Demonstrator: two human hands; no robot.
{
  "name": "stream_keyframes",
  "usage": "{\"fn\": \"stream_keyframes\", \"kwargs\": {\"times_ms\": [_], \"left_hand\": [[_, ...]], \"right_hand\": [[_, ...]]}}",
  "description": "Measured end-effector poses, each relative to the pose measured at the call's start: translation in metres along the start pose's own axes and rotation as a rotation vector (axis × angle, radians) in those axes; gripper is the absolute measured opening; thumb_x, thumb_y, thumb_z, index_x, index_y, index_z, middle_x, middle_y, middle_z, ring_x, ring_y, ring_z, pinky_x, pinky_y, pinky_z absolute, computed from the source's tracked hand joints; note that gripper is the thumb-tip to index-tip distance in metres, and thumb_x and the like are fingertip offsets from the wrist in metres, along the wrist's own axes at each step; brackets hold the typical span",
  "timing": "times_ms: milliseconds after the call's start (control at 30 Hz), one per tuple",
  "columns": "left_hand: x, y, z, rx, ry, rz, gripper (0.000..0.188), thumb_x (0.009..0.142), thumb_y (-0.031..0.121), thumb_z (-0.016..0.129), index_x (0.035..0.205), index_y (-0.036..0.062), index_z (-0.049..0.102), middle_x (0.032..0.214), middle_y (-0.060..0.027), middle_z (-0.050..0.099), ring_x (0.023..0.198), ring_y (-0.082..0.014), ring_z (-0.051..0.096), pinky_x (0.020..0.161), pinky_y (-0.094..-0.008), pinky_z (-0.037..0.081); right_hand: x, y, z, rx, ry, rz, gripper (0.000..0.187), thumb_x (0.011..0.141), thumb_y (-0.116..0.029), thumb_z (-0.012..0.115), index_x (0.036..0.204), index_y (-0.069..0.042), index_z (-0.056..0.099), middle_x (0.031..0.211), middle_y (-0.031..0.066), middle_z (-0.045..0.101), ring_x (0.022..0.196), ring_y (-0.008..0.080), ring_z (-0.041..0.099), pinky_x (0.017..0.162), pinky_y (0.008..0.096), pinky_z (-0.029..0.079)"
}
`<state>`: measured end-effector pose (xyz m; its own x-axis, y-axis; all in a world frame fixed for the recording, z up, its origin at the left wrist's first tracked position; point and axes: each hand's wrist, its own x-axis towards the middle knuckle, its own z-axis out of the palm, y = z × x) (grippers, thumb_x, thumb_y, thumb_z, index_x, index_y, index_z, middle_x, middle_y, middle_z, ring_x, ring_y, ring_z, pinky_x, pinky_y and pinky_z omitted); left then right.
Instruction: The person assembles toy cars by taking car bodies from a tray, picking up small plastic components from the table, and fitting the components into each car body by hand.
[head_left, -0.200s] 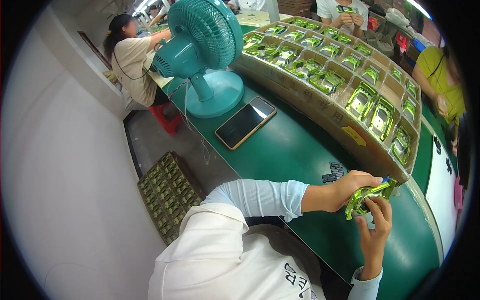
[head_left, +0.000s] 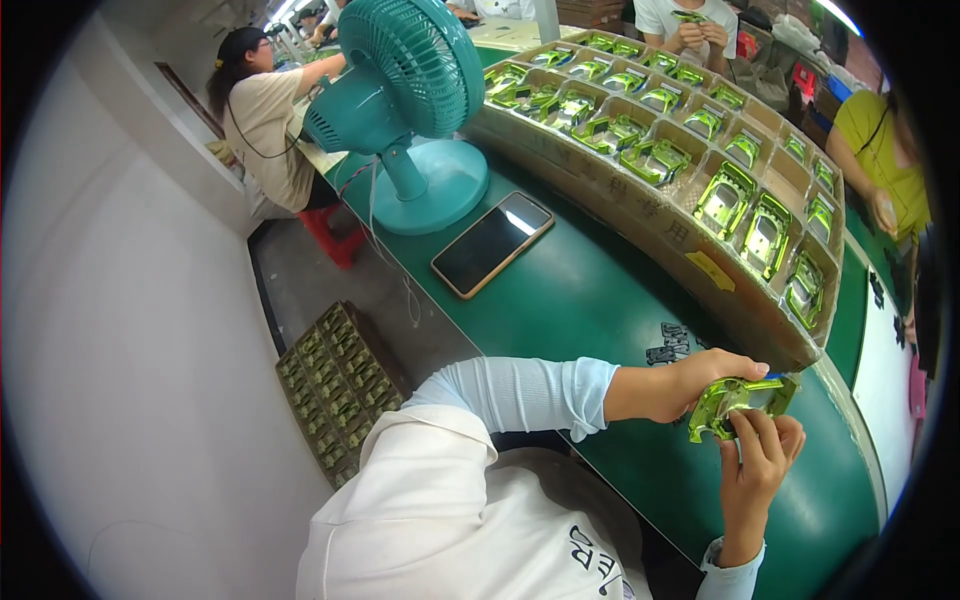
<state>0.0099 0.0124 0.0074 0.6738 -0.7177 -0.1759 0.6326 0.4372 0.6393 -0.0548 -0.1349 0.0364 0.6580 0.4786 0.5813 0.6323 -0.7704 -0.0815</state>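
Your left hand (head_left: 690,385) closes over the top of a shiny green metallic part (head_left: 735,400), thumb and fingers wrapped around its upper edge, while your right hand (head_left: 760,470) comes up from below and pinches the same part's lower side between its fingertips. You hold the part in the air between both hands, just above the near edge of the green table (head_left: 590,300) and close beside the near corner of the long cardboard tray (head_left: 640,215). That tray curves away from you across the table, split into compartments, each with a similar green part lying in it. A few small dark pieces (head_left: 668,345) lie on the table just past your left wrist. Farther along the table a phone (head_left: 492,243) lies flat with its dark screen up, and beyond it stands a teal desk fan (head_left: 410,110). On the floor to your left sits another tray of green parts (head_left: 340,390). Other people work at the far end and the right side of the table.
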Motion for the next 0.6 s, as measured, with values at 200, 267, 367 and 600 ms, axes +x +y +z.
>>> {"fn": "stream_keyframes", "kwargs": {"times_ms": [200, 267, 367, 600], "left_hand": [[-0.004, 0.0, 0.0, 0.245, -0.051, -0.289, 0.059, 0.086, 0.056, 0.032, 0.08, 0.0021, 0.056, 0.056, -0.0058, 0.053, 0.046, -0.0136, 0.05, 0.049, -0.0221, 0.042], [0.005, -0.006, -0.007, 0.508, 0.083, 0.284, 0.062, 0.085, 0.058, 0.031, 0.086, 0.0005, 0.055, 0.069, -0.0069, 0.057, 0.056, -0.0141, 0.054, 0.052, -0.0224, 0.042], [0.001, -0.004, -0.003, 0.953, 0.197, 0.882, 0.052, 0.085, 0.049, 0.041, 0.099, 0.001, 0.052, 0.102, -0.0136, 0.051, 0.093, -0.0229, 0.05, 0.077, -0.032, 0.04], [-0.005, -0.008, -0.002, 1.528, 0.002, 1.089, 0.042, 0.07, 0.019, 0.067, 0.107, 0.0058, 0.052, 0.126, -0.0184, 0.032, 0.111, -0.0388, 0.035, 0.095, -0.046, 0.028]], "right_hand": [[-0.011, 0.0, 0.001, 0.3, 0.065, 0.048, 0.016, 0.074, -0.014, 0.059, 0.069, -0.001, 0.052, 0.067, 0.0089, 0.047, 0.068, 0.0259, 0.043, 0.062, 0.0331, 0.036], [-0.012, 0.006, -0.001, 0.479, 0.062, 0.24, 0.02, 0.077, -0.014, 0.056, 0.064, 0.0, 0.048, 0.064, 0.0095, 0.045, 0.064, 0.0254, 0.041, 0.059, 0.0318, 0.034], [-0.019, 0.022, 0.006, 0.576, 0.028, 0.482, 0.024, 0.08, -0.013, 0.054, 0.062, 0.0, 0.045, 0.062, 0.0069, 0.043, 0.061, 0.0184, 0.038, 0.056, 0.0289, 0.031], [-0.012, 0.022, 0.007, 1.213, 0.131, 0.899, 0.013, 0.08, -0.007, 0.055, 0.088, 0.002, 0.051, 0.072, 0.0015, 0.053, 0.066, 0.0055, 0.047, 0.059, 0.0179, 0.035]]}}
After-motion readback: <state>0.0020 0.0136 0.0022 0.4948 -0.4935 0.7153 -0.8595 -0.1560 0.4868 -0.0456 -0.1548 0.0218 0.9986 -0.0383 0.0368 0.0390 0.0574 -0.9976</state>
